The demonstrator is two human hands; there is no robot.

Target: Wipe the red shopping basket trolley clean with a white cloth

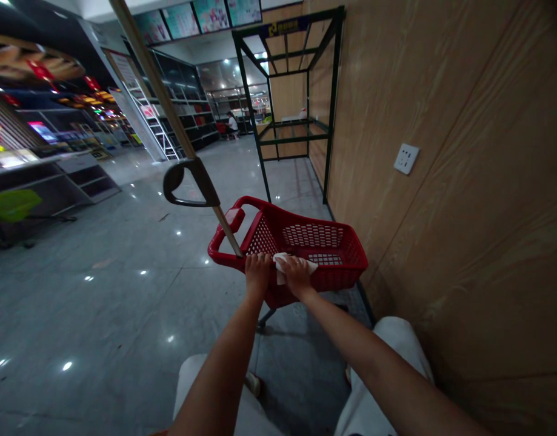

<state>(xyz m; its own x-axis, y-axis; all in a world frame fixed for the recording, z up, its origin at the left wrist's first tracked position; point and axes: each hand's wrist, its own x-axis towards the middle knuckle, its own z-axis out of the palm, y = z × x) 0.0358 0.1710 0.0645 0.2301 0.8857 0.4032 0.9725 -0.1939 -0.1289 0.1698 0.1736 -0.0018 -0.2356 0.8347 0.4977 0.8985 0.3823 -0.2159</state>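
Observation:
A red plastic shopping cart (314, 229) with a perforated basket stands close in front of me. My left hand (258, 272) is closed over its near rim, beside the handle end. Just to the right, my right hand (296, 275) presses a white cloth (280, 260) against the same rim, its fingers bent over the edge. The cloth sticks out on both sides of that hand; whether it is fabric or paper I cannot tell. A long pole (169, 109) with a dark loop grip (191, 184) slants up from the cart's handle end.
A wood-panelled wall (464, 200) with a socket plate (406, 158) runs along the right. Behind the cart stands a dark metal frame (291, 138). A ladder (155, 124) leans further back. Far off, a person (233, 124) sits low. A green cart (12, 206) is at left.

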